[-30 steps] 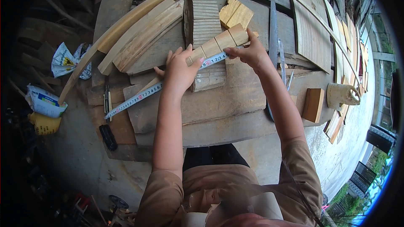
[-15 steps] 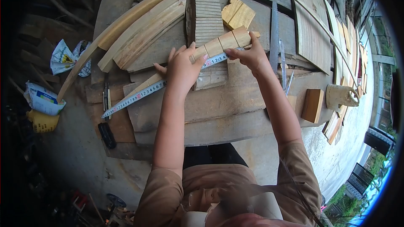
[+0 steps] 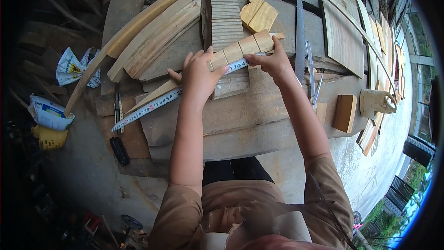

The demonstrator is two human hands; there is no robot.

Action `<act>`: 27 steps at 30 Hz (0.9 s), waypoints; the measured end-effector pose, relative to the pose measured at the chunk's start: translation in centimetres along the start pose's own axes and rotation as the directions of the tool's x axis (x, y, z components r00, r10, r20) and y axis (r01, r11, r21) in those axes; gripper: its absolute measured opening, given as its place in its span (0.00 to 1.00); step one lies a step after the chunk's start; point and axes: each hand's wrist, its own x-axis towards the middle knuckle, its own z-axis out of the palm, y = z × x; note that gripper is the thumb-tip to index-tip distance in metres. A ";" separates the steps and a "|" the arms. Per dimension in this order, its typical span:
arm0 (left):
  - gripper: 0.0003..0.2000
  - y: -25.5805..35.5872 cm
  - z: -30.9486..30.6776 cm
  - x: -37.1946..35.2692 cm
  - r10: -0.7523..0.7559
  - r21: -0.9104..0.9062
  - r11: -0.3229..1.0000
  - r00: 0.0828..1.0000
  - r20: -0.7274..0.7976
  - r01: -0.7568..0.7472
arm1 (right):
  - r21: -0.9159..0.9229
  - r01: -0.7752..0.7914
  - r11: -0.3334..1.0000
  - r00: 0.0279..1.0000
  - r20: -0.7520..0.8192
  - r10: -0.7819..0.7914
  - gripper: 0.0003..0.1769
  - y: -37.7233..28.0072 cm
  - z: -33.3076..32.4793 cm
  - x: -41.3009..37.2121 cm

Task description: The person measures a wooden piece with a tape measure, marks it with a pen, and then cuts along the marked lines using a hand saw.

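Observation:
A pale wooden strip (image 3: 240,50) with several pencil lines across it lies slantwise over the bench. Along its near edge runs a white measuring tape (image 3: 159,104) with printed numbers, its lower left end sticking out past the wood. My left hand (image 3: 201,71) grips the strip and tape around the middle, thumb on the tape and the outer fingers spread. At the strip's upper right end, my right hand (image 3: 273,63) pinches strip and tape between thumb and fingers. Behind the strip stands a grooved wooden block (image 3: 225,11), with a yellowish wood offcut (image 3: 259,13) to its right.
Curved wooden pieces (image 3: 157,37) lie at the left. A saw blade (image 3: 300,37) and scissors-like metal tool (image 3: 316,90) lie right of my right hand. A wooden block (image 3: 345,113) and beige plastic cup (image 3: 375,103) sit farther right. A black case (image 3: 119,150) is near the left edge.
Both hands keep their hold on the strip and tape. The whole view has shifted slightly; the strip and tape look almost unmoved against the bench.

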 end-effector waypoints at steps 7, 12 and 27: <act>0.26 0.0 0.3 0.0 0.007 0.035 0.999 0.999 -0.033 -0.006 | 0.032 -0.020 0.999 0.999 0.050 0.019 0.50 1.0 -0.2 0.4; 0.25 -0.5 0.6 0.3 0.027 0.024 0.999 0.998 -0.051 -0.026 | 0.043 -0.011 0.999 0.997 0.073 0.008 0.43 1.5 -0.4 0.8; 0.27 0.1 -0.2 0.2 0.000 0.006 1.000 1.000 0.011 0.000 | 0.106 -0.009 0.994 1.000 0.008 0.008 0.41 1.1 0.2 0.3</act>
